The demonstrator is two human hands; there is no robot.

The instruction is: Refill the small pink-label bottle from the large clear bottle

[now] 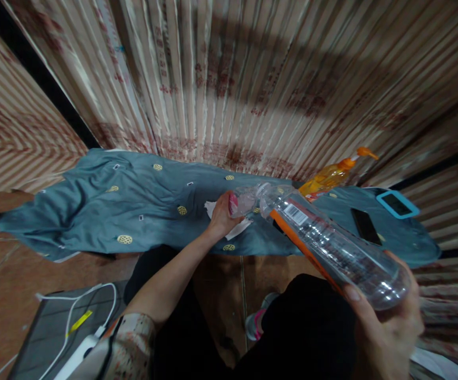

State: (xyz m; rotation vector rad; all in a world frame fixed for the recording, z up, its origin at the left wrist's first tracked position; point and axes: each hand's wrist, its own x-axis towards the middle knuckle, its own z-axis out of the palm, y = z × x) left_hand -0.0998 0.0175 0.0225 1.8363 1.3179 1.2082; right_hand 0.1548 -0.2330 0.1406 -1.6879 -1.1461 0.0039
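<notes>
My right hand [389,327] is closed around the base of a large clear plastic bottle [332,245] with an orange-edged label and a barcode. This bottle is tilted, its neck pointing left and away from me. In my left hand [221,217] is a small clear plastic bottle [247,200] with a pink patch near the fingers. The two mouths meet or nearly meet; I cannot tell if they touch. No liquid can be made out in either. A crumpled white tissue [239,228] lies on the cloth beneath my left hand.
A blue-green cloth [90,206] with pineapple prints covers the narrow table. Toward the right are an orange pump bottle [324,180], a dark phone [365,226] and a blue-framed device [398,204]. Striped curtains [229,79] hang behind. White cables and a power strip [78,356] lie lower left.
</notes>
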